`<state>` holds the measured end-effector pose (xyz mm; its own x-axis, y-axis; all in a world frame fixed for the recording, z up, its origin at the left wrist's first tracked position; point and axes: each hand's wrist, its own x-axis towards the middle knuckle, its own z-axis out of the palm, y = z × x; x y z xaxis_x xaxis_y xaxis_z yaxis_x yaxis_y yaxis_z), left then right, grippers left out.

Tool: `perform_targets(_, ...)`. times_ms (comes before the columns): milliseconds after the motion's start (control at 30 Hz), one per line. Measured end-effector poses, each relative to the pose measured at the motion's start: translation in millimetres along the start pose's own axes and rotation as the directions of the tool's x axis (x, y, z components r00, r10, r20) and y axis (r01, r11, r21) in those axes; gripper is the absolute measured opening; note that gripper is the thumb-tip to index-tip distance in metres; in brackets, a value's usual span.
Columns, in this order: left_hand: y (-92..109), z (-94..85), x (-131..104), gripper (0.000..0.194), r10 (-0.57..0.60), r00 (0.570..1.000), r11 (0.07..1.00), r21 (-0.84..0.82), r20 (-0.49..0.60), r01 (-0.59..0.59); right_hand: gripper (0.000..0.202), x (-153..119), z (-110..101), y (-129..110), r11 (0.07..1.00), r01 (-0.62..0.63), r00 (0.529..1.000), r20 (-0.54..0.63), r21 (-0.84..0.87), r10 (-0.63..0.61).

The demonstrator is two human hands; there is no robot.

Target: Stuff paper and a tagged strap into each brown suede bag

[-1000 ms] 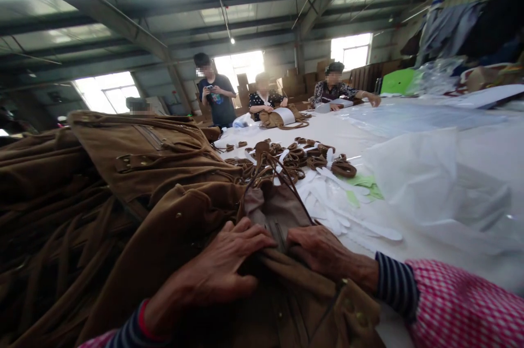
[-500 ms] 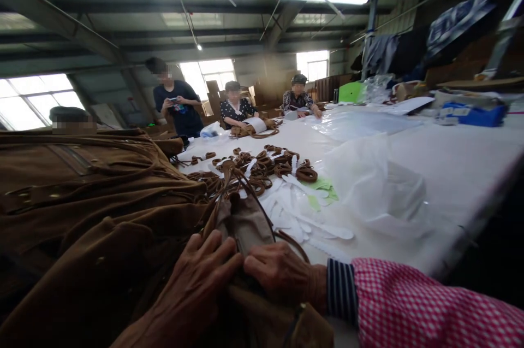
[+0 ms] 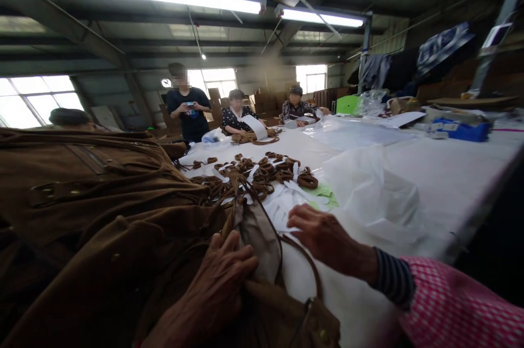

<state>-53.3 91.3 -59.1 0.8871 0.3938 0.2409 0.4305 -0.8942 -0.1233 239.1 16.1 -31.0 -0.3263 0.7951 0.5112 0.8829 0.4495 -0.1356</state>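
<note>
A brown bag [image 3: 286, 307] lies in front of me with its mouth spread, showing a grey lining [image 3: 260, 236]. My left hand [image 3: 221, 271] is closed on the edge of that opening, its fingers bent over the fabric. To the right of the bag, my right hand [image 3: 327, 236] hovers over the table, off the bag, fingers loosely bent with nothing visible in them. Just beyond its fingertips lie white paper strips [image 3: 280, 208]. A curved brown strap or handle [image 3: 313, 266] runs from the bag below my right hand.
More brown bags [image 3: 82, 189] are heaped at left. Coiled brown straps [image 3: 262, 173] with white strips cover the middle of the white table [image 3: 446, 184]. Thin plastic sheeting [image 3: 376, 189] and a blue box [image 3: 462, 128] lie at right. Several people [image 3: 188, 105] are across the table.
My right hand has let go of the bag's opening and moved right and up toward the white strips. My left hand stays on the bag. The view has shifted slightly.
</note>
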Motion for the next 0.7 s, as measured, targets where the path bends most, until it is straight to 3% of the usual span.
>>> perform_targets(100, 2, 0.9, 1, 0.06, 0.002, 0.998, 0.999, -0.053, -0.061, -0.006, 0.011, -28, -20, 47, 0.955, -0.25, 0.962, 0.067, -0.163, 0.263)
perform_targets(200, 2, -9.3, 4, 0.055, -0.001, 0.999, 0.997, -0.08, -0.041, -0.002, 0.013, -54, -12, 84, 0.944, -0.232, 0.956, 0.126, -0.235, 0.266)
perform_targets(267, 1, -18.6, 5, 0.053, 0.002, 1.0, 0.997, -0.075, -0.01, -0.003, 0.01, -63, -2, 97, 0.936, -0.224, 0.949, 0.159, -0.27, 0.273)
perform_targets(400, 1, -28.2, 2, 0.046, 0.006, 0.999, 0.999, -0.049, 0.053, -0.004, 0.015, -60, 5, 99, 0.906, -0.269, 0.924, 0.178, -0.326, 0.339)
perform_targets(567, 4, -19.8, -6, 0.052, -0.005, 0.998, 1.0, 0.014, 0.057, 0.004, 0.016, -51, -8, 85, 0.894, -0.376, 0.89, 0.172, -0.244, 0.422)
perform_targets(700, 6, -19.8, -9, 0.06, -0.021, 0.998, 0.999, 0.027, 0.057, 0.019, 0.013, -46, -7, 80, 0.921, -0.348, 0.9, 0.214, -0.175, 0.381)
